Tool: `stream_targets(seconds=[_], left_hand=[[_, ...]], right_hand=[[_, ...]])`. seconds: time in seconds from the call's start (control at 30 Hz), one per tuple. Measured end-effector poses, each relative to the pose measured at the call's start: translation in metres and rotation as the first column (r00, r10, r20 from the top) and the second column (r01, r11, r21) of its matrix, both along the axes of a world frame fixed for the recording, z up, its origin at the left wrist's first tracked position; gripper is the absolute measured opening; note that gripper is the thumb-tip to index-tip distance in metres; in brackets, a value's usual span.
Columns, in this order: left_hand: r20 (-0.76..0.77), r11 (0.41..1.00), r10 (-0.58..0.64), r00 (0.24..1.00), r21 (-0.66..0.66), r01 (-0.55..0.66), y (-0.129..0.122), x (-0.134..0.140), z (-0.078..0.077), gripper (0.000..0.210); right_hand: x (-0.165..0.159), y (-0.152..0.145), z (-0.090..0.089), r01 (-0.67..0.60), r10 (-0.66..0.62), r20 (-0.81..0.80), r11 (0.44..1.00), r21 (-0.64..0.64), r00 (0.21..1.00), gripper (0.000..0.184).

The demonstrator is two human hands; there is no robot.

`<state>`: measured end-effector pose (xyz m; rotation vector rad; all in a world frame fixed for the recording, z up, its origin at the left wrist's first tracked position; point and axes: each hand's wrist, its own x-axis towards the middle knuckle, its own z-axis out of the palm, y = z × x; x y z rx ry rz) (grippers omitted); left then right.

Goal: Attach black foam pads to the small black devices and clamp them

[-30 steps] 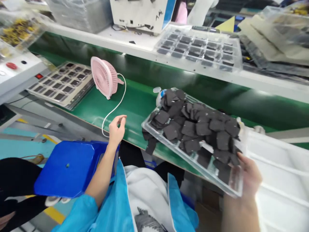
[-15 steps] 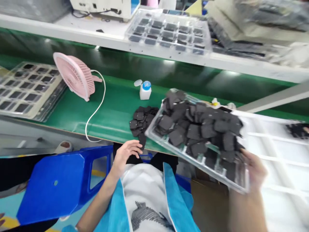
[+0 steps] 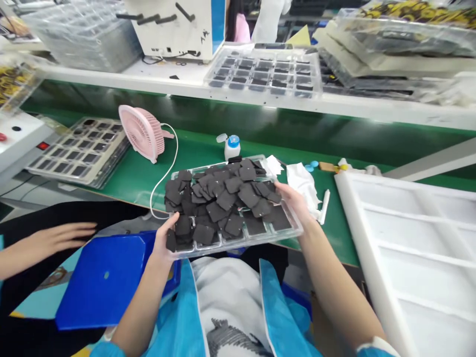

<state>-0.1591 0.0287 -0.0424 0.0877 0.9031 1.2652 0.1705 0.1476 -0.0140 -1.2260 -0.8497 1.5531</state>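
Observation:
A clear plastic compartment tray (image 3: 238, 242) heaped with black square pieces (image 3: 217, 198) is held level in front of my body, over the table's front edge. My left hand (image 3: 165, 235) grips its left end, thumb on the rim. At the opposite end my right hand (image 3: 293, 201) is closed around the tray's side, most of its fingers out of sight. The pile of pieces spills across most compartments; a few at the front right hold pieces lying flat. Just behind the tray stands a small white bottle (image 3: 232, 150) with its blue lid.
A pink fan (image 3: 143, 133) with a white cable stands left on the green table (image 3: 197, 144), beside stacked trays (image 3: 80, 151). White paper (image 3: 303, 183) and a white foam tray (image 3: 416, 248) lie right. A blue stool (image 3: 102, 282) and another person's hand (image 3: 55, 243) are at left.
The tray has moved left from the right side, covering where the loose pile lay on the table. My left hand, empty before, now holds its left end. Another person's hand shows at left.

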Motion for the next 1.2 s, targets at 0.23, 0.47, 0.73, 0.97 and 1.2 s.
stream_targets(seconds=[0.23, 0.47, 0.73, 0.97, 1.2], left_hand=[[-0.207, 0.934, 0.358, 0.911, 0.088, -0.347, -0.005, -0.030, 0.006, 0.018], [-0.277, 0.907, 0.416, 0.866, 0.197, -0.372, 0.003, -0.040, 0.020, 0.028], [-0.333, 0.905, 0.406, 0.851, 0.280, -0.322, 0.042, -0.024, 0.037, 0.027], [-0.316, 0.908, 0.411, 0.855, 0.230, -0.351, 0.035, -0.027, 0.029, 0.031], [-0.304, 0.912, 0.399, 0.865, 0.225, -0.342, 0.026, -0.021, 0.021, 0.031]], right_hand=[[-0.024, 0.017, -0.024, 0.124, -0.139, 0.095, 0.981, 0.147, 0.986, 0.058], [-0.022, -0.064, -0.062, -0.110, -0.592, 0.578, 0.639, 0.761, 0.562, 0.039], [-0.087, -0.053, -0.057, -0.597, -0.333, 0.901, 0.675, 0.434, 0.278, 0.120], [-0.066, 0.006, -0.063, -0.661, -0.295, 0.918, 0.637, 0.396, 0.266, 0.104], [-0.056, 0.033, -0.088, -0.624, -0.283, 0.888, 0.634, 0.458, 0.364, 0.058]])
